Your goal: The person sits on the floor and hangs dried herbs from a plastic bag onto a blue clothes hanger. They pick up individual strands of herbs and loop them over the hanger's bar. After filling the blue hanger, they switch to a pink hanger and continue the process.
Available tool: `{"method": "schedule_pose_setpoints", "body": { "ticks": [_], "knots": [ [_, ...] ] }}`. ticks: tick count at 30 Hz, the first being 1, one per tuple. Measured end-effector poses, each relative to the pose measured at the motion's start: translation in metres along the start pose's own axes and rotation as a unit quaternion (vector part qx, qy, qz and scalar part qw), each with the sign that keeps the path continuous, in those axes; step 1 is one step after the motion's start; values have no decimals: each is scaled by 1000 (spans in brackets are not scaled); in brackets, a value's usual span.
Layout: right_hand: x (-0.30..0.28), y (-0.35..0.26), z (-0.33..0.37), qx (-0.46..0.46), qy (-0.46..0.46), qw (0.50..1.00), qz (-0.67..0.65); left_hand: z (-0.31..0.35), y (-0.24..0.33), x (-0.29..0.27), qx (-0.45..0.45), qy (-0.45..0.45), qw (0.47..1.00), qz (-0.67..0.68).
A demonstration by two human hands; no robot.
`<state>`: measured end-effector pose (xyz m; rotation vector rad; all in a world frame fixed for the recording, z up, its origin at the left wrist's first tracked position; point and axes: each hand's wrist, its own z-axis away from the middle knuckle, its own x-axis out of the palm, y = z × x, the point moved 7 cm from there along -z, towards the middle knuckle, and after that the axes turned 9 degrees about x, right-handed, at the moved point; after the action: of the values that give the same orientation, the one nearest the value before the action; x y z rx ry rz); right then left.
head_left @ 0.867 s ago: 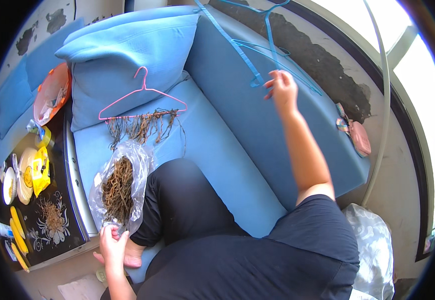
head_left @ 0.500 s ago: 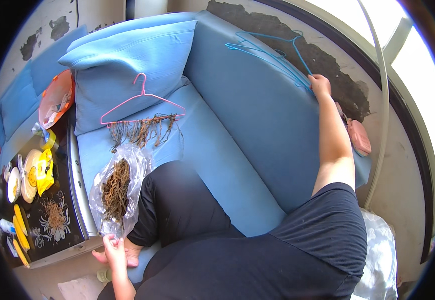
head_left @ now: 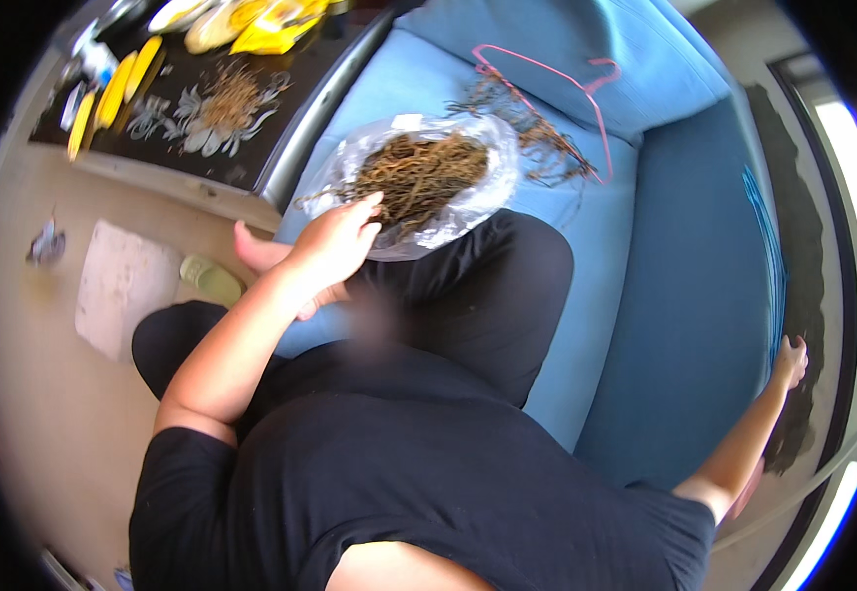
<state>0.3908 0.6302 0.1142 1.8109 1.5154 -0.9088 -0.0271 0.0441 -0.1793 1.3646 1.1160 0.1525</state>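
The roots [head_left: 426,179], brown and tangled, lie heaped in the clear bag [head_left: 503,169], which gapes open on the sofa [head_left: 665,295] against the bent leg [head_left: 527,286]. A small white patch shows on the bag's far rim (any print there is too small to read). The left hand [head_left: 338,238] reaches in over the bag's near left edge, elbow bent; its fingers touch the roots, thumb beside forefinger, though I cannot tell whether they pinch a strand. Beyond the bag and to its right lies the pink hanger [head_left: 591,94], strands [head_left: 546,138] along its long bar. The right hand [head_left: 793,361] is well to the bag's right, arm stretched out sideways, fingers curled at the near end of the blue hangers [head_left: 772,256] (whether they grasp one, I cannot tell). Left of the bag stands the desk [head_left: 187,74], with crumbs [head_left: 231,98], long yellow things [head_left: 113,96] and a yellow packet [head_left: 281,28] whose print is unreadable. A slipper [head_left: 210,279] lies lower left of the bag.
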Motion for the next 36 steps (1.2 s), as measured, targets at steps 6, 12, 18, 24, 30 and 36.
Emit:
{"method": "schedule_pose_setpoints", "body": {
  "ticks": [6,12,18,24,30,36],
  "knots": [
    [-34,-182,172,-460,-41,844,-273,21,23,-61,230,241,938,-94],
    [-119,-355,417,-668,-237,629,-320,79,-149,-119,-82,547,832,43],
    [-153,-484,593,-716,-385,465,-350,81,-241,-109,-239,572,729,290],
    [-91,-562,689,-850,-246,441,-149,80,-297,-61,-427,352,756,350],
    [-46,-560,713,-917,-146,360,-89,52,-289,-31,-408,105,802,425],
    [-46,-556,711,-925,-151,340,-74,43,-316,29,-353,-10,745,566]
  ]
}}
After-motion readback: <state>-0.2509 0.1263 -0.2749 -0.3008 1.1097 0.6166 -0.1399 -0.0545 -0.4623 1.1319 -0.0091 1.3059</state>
